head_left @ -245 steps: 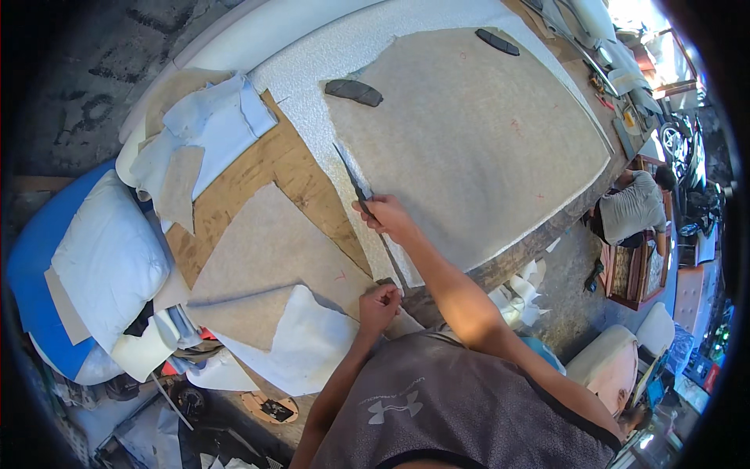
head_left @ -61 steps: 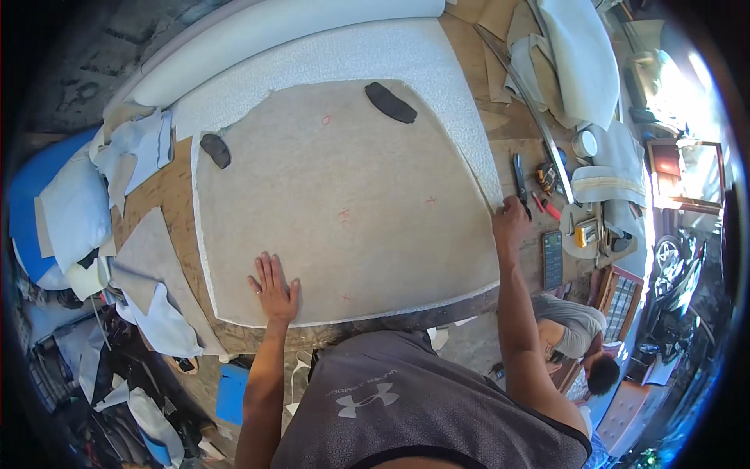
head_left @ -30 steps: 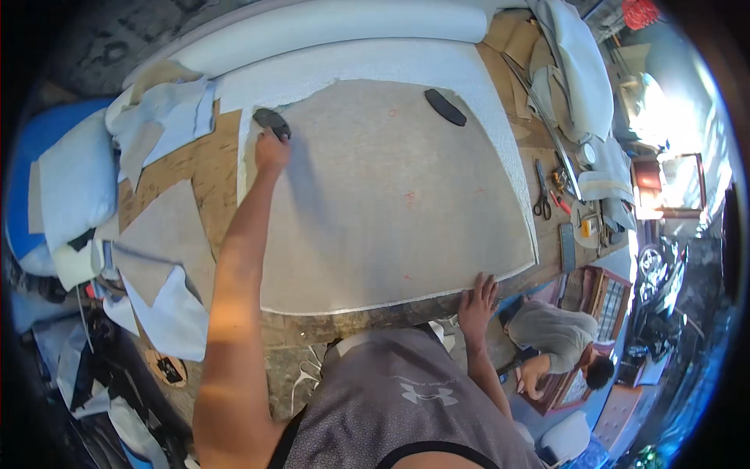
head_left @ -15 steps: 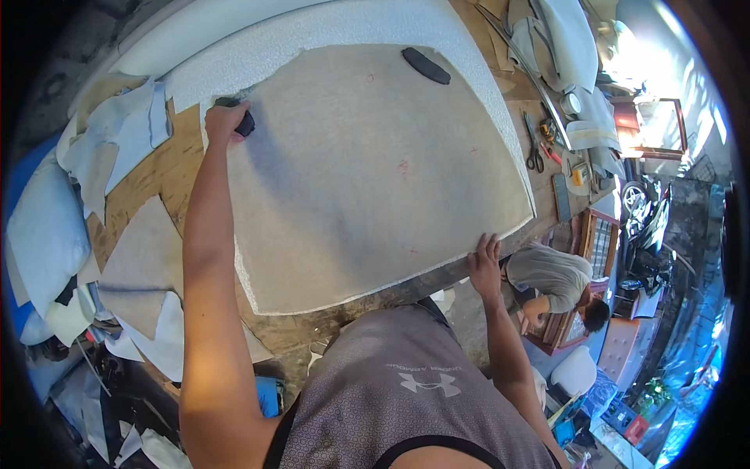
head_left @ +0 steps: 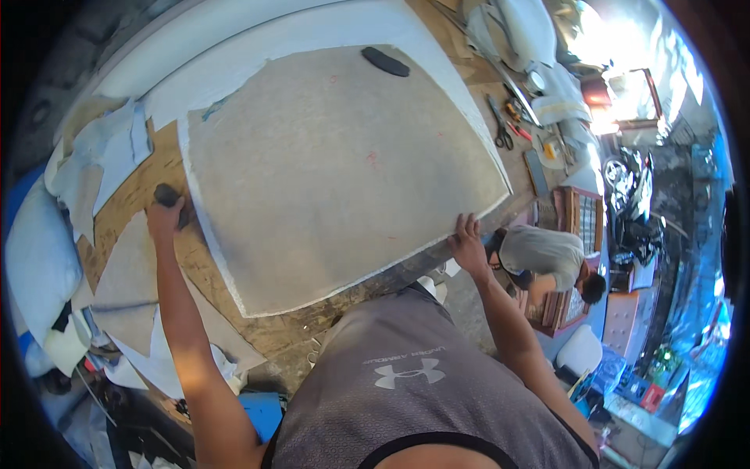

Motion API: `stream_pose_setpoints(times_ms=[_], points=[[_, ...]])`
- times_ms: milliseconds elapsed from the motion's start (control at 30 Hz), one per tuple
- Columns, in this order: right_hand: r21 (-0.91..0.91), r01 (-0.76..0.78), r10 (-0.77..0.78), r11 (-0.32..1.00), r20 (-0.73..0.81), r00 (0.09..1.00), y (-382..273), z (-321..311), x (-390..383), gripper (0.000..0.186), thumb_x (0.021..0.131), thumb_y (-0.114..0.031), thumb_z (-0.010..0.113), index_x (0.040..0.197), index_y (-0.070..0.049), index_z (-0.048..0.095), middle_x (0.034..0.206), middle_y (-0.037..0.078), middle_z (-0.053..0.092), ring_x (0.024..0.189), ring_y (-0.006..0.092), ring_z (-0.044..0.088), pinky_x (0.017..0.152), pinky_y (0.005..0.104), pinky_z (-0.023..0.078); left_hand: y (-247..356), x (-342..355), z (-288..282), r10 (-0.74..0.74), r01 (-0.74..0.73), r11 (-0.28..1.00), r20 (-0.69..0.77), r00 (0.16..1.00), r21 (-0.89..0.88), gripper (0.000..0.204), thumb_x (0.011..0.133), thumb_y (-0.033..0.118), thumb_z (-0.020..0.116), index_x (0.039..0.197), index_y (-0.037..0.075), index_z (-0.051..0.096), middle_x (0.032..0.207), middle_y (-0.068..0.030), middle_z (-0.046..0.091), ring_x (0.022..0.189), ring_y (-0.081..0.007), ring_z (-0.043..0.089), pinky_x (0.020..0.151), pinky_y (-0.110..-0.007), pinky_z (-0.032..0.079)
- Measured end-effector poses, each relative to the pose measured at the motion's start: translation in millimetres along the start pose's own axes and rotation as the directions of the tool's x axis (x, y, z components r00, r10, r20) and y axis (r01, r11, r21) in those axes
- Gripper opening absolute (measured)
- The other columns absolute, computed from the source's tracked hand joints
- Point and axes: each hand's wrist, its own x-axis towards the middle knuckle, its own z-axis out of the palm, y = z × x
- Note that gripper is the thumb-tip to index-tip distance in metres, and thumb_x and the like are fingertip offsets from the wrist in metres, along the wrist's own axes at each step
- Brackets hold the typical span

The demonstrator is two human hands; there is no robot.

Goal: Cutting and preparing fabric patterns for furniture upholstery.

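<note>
A large beige-grey sheet (head_left: 305, 172) with small red marks lies over a white textured sheet (head_left: 187, 148), whose border shows around it. Left of the two, over the brown tabletop, my left hand (head_left: 163, 220) is closed around a dark rounded block (head_left: 166, 194). A second dark oblong block (head_left: 385, 62) rests on the beige sheet near its far edge. My right hand (head_left: 467, 241) lies at the near right edge, fingers laid over the sheet's border and holding nothing that shows.
Scissors (head_left: 500, 125), red-handled pliers (head_left: 519, 131) and a grey bar (head_left: 536, 173) lie right of the sheets. Material offcuts (head_left: 129, 270) cover the table's left side. A person in a grey shirt (head_left: 541, 252) bends beside a wooden frame (head_left: 582, 234) on the right.
My left hand has carried the dark block off the sheet's far left corner, leftward and nearer to me. My right hand stays at the near edge. The whole view has shifted slightly.
</note>
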Motion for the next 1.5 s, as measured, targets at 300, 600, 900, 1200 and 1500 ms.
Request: stream_pose_setpoints(times_ms=[300, 600, 900, 1200, 1500], points=[[0.035, -0.094, 0.096, 0.995, -0.054, 0.994, 3.7, 2.7, 0.7, 0.071, 0.092, -0.027, 0.057, 0.157, -0.011, 0.035, 0.160, 0.028, 0.033, 0.143, 0.0542, 0.035, 0.107, 0.0596, 0.043, 52.9, -155.7, 53.4, 0.132, -0.160, 0.987, -0.508, 0.851, -0.012, 0.035, 0.091, 0.034, 0.063, 0.111, 0.006, 0.069, 0.108, -0.0211, 0.067, 0.093, -0.0412, 0.065, 0.083, -0.048, 0.053], [0.217, -0.281, 0.304, 0.935, -0.080, 0.949, 27.9, -64.7, 46.4, 0.046, 0.086, -0.022, 0.061, 0.129, -0.010, 0.065, 0.114, 0.013, 0.071, 0.098, 0.0395, 0.067, 0.080, 0.0451, 0.055, 187.6, -372.3, 101.4, 0.695, -0.783, 0.586, -0.367, 0.618, -0.210, 0.039, 0.084, 0.012, 0.068, 0.121, 0.004, 0.062, 0.124, -0.0173, 0.061, 0.115, -0.0367, 0.057, 0.100, -0.045, 0.046], [0.503, -0.227, 0.406, 0.834, -0.280, 0.870, 138.3, -97.7, 161.0, 0.023, 0.085, -0.018, 0.063, 0.101, -0.006, 0.076, 0.090, 0.015, 0.074, 0.077, 0.0395, 0.068, 0.070, 0.0459, 0.055, 389.1, -267.0, 102.3, 0.474, -0.330, 0.564, -0.030, 0.880, -0.757, 0.044, 0.090, 0.008, 0.067, 0.133, 0.004, 0.059, 0.107, -0.0100, 0.068, 0.087, -0.0215, 0.066, 0.084, -0.033, 0.054], [0.486, -0.104, 0.372, 0.867, -0.494, 0.786, 206.1, -102.8, 266.8, 0.026, 0.088, -0.010, 0.061, 0.112, -0.011, 0.072, 0.097, 0.009, 0.073, 0.074, 0.0357, 0.067, 0.065, 0.0430, 0.054, 578.6, -79.3, 101.0, 0.453, -0.510, 0.731, -0.237, 0.860, -0.453, 0.044, 0.093, 0.026, 0.067, 0.127, -0.001, 0.061, 0.093, -0.0141, 0.068, 0.064, -0.0206, 0.065, 0.054, -0.029, 0.055], [0.505, -0.188, 0.503, 0.842, -0.609, 0.613, 200.4, -84.9, 319.7, 0.023, 0.088, -0.009, 0.066, 0.110, -0.011, 0.072, 0.077, 0.007, 0.068, 0.060, 0.0244, 0.061, 0.057, 0.0339, 0.049, 669.4, -71.3, 77.7, 0.143, -0.012, 0.913, 0.295, 0.945, -0.407, 0.062, 0.085, 0.046, 0.076, 0.097, -0.013, 0.066, 0.071, -0.0204, 0.065, 0.042, -0.0250, 0.061, 0.034, -0.035, 0.052]])
